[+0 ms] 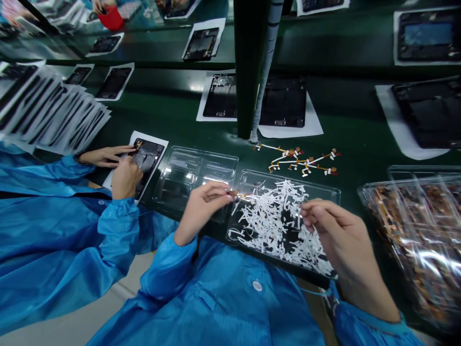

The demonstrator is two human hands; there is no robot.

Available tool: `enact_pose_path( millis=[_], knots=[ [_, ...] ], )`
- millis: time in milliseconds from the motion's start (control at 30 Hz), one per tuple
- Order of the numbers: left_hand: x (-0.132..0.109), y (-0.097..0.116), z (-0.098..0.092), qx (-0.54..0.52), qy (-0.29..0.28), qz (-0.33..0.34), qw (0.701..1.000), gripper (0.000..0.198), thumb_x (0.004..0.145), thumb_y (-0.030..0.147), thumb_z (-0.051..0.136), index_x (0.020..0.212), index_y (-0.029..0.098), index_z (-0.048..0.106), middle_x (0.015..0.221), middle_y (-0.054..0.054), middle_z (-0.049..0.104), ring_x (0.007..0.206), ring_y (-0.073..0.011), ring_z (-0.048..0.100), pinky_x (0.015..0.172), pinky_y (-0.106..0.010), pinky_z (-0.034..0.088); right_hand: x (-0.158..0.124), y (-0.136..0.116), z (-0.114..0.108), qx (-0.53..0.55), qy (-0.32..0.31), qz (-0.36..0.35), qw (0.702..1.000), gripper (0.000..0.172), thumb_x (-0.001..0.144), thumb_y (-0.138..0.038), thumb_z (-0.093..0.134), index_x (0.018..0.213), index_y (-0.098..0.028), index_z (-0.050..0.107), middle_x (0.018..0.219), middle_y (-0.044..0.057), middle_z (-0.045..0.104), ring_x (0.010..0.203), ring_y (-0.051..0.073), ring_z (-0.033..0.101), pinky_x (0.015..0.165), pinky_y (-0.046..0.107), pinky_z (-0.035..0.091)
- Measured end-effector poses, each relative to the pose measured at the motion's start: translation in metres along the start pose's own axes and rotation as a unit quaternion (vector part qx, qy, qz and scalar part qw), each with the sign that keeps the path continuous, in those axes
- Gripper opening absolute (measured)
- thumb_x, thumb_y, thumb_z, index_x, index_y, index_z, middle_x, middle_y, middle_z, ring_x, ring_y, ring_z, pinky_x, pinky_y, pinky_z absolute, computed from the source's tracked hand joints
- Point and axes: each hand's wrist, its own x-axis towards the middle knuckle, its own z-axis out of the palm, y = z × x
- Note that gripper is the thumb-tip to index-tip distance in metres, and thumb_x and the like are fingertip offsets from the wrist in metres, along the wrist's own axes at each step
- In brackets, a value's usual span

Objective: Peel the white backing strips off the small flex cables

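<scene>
My left hand (202, 205) is pinched shut on a small orange flex cable (240, 195) that sticks out to the right over a clear plastic tray (327, 193). The tray is full of white paper strips (277, 221). My right hand (336, 233) hovers over the tray's right side, fingers pinched on something thin and white that I cannot make out. Several flex cables with white liners (300, 161) lie on the green belt (173, 108) just beyond the tray.
An empty clear tray (196, 175) sits left of the strip tray. Stacked clear trays of orange parts (421, 235) stand at right. A co-worker's hands (115, 166) work on a black device frame (147, 156) at left. A dark post (248, 67) rises ahead; more frames on white sheets lie around.
</scene>
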Motion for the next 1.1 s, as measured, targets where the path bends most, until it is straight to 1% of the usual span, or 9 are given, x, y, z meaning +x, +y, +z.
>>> enact_pose_path(
  millis=[233,367,500,600,667,800,900,1000,1100],
  knots=[
    [0.023,-0.046,-0.114,-0.026,0.203,-0.053,0.977,0.058,0.074,0.023,0.084,0.126,0.008,0.064,0.090,-0.008,0.079,0.088,-0.0187,0.076,0.089,-0.032,0.061,0.077,0.029,-0.060,-0.255,-0.004,-0.022,0.967,0.017,0.093,-0.028,0.068,0.101,-0.016,0.077,0.087,0.009,0.068,0.066,0.015,0.061,0.059,0.030,0.043],
    [0.018,-0.056,-0.139,0.080,0.274,-0.016,0.958,0.058,0.078,0.024,0.078,0.132,0.014,0.061,0.118,-0.011,0.072,0.081,-0.0162,0.075,0.069,-0.024,0.060,0.129,0.046,-0.064,-0.354,-0.052,-0.058,0.932,0.018,0.088,-0.023,0.072,0.102,-0.015,0.080,0.108,0.012,0.065,0.065,0.010,0.056,0.055,0.030,0.033],
    [0.006,-0.046,-0.140,0.282,0.383,0.034,0.879,0.054,0.085,0.032,0.073,0.137,0.022,0.061,0.134,-0.011,0.059,0.066,-0.0092,0.066,0.069,-0.026,0.057,0.146,0.048,-0.062,-0.395,-0.105,-0.084,0.909,0.014,0.089,-0.024,0.071,0.080,-0.015,0.078,0.110,0.012,0.067,0.073,0.012,0.061,0.054,0.028,0.033],
    [0.001,-0.034,-0.120,0.345,0.417,0.082,0.837,0.042,0.090,0.030,0.066,0.130,0.020,0.066,0.124,-0.010,0.061,0.068,-0.0112,0.061,0.078,-0.031,0.056,0.144,0.033,-0.075,-0.405,-0.108,-0.086,0.904,0.016,0.090,-0.025,0.070,0.078,-0.016,0.077,0.093,0.010,0.072,0.071,0.014,0.063,0.061,0.030,0.041],
    [0.000,-0.026,-0.091,0.327,0.373,0.116,0.861,0.025,0.094,0.029,0.063,0.115,0.019,0.072,0.109,-0.007,0.066,0.075,-0.0149,0.062,0.078,-0.031,0.055,0.132,0.014,-0.084,-0.408,-0.085,-0.084,0.905,0.014,0.091,-0.025,0.070,0.084,-0.017,0.078,0.085,0.008,0.074,0.071,0.017,0.066,0.066,0.033,0.045],
    [0.003,-0.006,0.001,0.129,0.037,0.143,0.981,0.018,0.094,0.028,0.066,0.110,0.021,0.074,0.106,-0.006,0.072,0.093,-0.0183,0.070,0.079,-0.029,0.059,0.080,-0.035,-0.076,-0.386,-0.031,-0.081,0.918,0.015,0.093,-0.036,0.072,0.102,-0.026,0.079,0.095,0.007,0.079,0.079,0.020,0.072,0.067,0.033,0.049],
    [0.002,0.005,0.065,-0.010,-0.161,0.140,0.977,0.041,0.086,0.028,0.080,0.126,0.022,0.070,0.121,-0.009,0.073,0.103,-0.0198,0.073,0.085,-0.030,0.062,0.033,-0.057,-0.047,-0.256,-0.005,-0.027,0.966,0.013,0.091,-0.039,0.074,0.096,-0.029,0.079,0.080,0.003,0.078,0.063,0.018,0.070,0.055,0.029,0.050],
    [-0.002,0.009,0.097,0.001,-0.173,0.192,0.966,0.015,0.090,0.027,0.077,0.102,0.019,0.080,0.103,-0.006,0.080,0.094,-0.0175,0.075,0.087,-0.029,0.062,0.001,-0.056,-0.021,-0.147,-0.032,0.023,0.988,0.019,0.091,-0.043,0.072,0.094,-0.025,0.077,0.070,0.002,0.074,0.055,0.018,0.067,0.049,0.027,0.052],
    [-0.005,0.004,0.104,0.074,-0.144,0.254,0.953,0.012,0.093,0.026,0.073,0.098,0.020,0.081,0.097,-0.005,0.081,0.089,-0.0166,0.075,0.086,-0.029,0.063,-0.015,-0.041,-0.010,-0.075,-0.010,0.046,0.996,0.020,0.091,-0.039,0.072,0.104,-0.025,0.075,0.073,0.001,0.073,0.057,0.016,0.068,0.051,0.025,0.055]
  ],
)
